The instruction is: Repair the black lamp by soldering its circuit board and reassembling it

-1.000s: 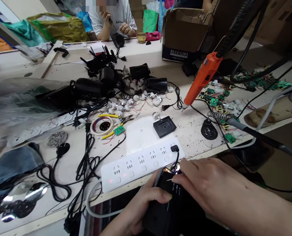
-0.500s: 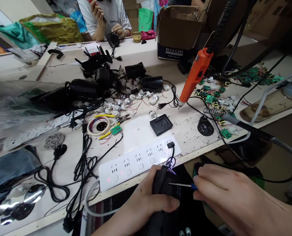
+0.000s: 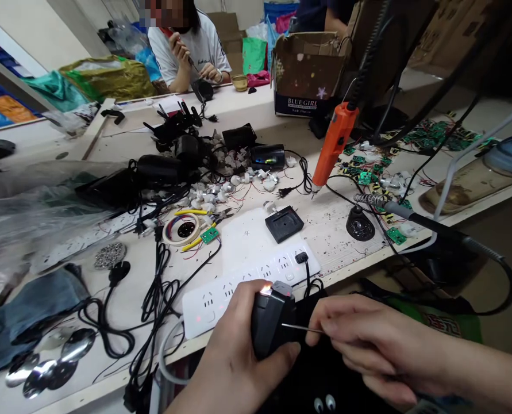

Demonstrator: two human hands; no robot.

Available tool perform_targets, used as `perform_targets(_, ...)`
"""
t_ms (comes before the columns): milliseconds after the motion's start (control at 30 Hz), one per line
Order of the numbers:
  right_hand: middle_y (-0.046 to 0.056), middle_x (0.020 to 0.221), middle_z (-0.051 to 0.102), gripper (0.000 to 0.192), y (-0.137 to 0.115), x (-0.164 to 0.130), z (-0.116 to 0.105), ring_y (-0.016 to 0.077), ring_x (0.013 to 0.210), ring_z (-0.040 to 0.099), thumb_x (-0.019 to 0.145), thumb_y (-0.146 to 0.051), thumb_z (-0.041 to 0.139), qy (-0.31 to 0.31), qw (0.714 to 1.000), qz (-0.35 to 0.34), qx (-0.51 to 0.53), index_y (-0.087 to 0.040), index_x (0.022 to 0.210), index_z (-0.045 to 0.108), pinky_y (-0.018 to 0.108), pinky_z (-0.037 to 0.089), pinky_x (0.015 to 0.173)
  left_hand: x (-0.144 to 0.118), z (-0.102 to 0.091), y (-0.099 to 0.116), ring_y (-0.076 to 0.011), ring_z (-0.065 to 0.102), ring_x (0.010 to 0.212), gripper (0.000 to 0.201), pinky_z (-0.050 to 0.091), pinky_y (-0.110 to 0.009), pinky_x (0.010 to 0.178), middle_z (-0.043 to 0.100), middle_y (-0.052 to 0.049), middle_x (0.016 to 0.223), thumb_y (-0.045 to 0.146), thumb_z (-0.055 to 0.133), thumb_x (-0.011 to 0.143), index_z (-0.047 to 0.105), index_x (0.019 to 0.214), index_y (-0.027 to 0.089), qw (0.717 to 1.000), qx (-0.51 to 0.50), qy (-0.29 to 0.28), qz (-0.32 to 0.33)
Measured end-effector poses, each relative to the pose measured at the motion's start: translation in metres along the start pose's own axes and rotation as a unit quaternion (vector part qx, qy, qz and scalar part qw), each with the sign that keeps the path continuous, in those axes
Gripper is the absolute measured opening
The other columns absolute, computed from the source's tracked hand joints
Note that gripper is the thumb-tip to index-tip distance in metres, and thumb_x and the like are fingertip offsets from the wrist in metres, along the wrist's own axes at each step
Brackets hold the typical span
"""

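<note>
My left hand (image 3: 234, 356) grips a small black device (image 3: 268, 321) in front of the table's near edge; a light glows at its top. My right hand (image 3: 363, 345) holds a thin screwdriver (image 3: 301, 328) whose metal tip touches the device's side. A black cord runs from the device up to a plug (image 3: 301, 257) in the white power strip (image 3: 247, 282) just behind my hands.
An orange tool (image 3: 331, 146) hangs over the table. A soldering iron (image 3: 432, 227) rests in its stand at right beside green circuit boards (image 3: 370, 167). Black housings, cables, white bulbs and tape (image 3: 182, 227) crowd the middle. A person works at the far end near a cardboard box (image 3: 307, 72).
My left hand has lifted and turned the black device upright, and its light now shows on top. My right hand has shifted left, bringing the screwdriver tip against the device's side.
</note>
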State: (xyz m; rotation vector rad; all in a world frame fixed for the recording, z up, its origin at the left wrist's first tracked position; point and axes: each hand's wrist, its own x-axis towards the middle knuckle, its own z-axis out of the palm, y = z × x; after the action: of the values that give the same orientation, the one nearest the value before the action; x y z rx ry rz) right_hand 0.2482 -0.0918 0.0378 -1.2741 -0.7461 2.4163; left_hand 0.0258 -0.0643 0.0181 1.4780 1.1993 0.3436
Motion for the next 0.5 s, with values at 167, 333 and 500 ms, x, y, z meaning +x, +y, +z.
perform_targets(167,-0.011,0.044,0.03,0.019,0.003,0.006,0.007,0.0072,0.034,0.021,0.085,-0.034,0.05,0.08,0.984,-0.101,-0.123,-0.017,0.083,0.057,0.017,0.025,0.035,0.001,-0.006,0.011,-0.0168,0.052,0.075,0.042,0.039,-0.023,0.065,0.055,0.004,0.083,0.033,0.072,0.075,0.047,0.108,0.024,0.995,-0.058,-0.059,-0.06)
perform_targets(333,0.005,0.073,0.061,0.03,-0.005,-0.008,0.009,0.0176,0.064,0.053,0.087,-0.007,0.042,0.145,0.664,-0.352,-0.644,-0.012,0.105,0.065,0.029,0.039,0.056,0.001,-0.013,0.019,-0.0161,0.051,0.079,0.037,0.039,-0.023,0.068,0.055,0.005,0.082,0.031,0.071,0.073,0.049,0.103,0.024,0.985,-0.1,-0.104,-0.098)
perform_targets(500,0.007,0.078,0.058,0.03,-0.012,-0.012,0.009,0.0206,0.066,0.047,0.092,-0.002,0.039,0.078,0.425,-0.441,-0.786,-0.008,0.101,0.067,0.034,0.04,0.06,-0.001,-0.011,0.005,-0.0214,0.052,0.102,0.039,0.039,-0.026,0.085,0.061,0.002,0.103,0.041,0.068,0.08,0.052,0.111,0.025,0.981,-0.117,-0.127,-0.087)
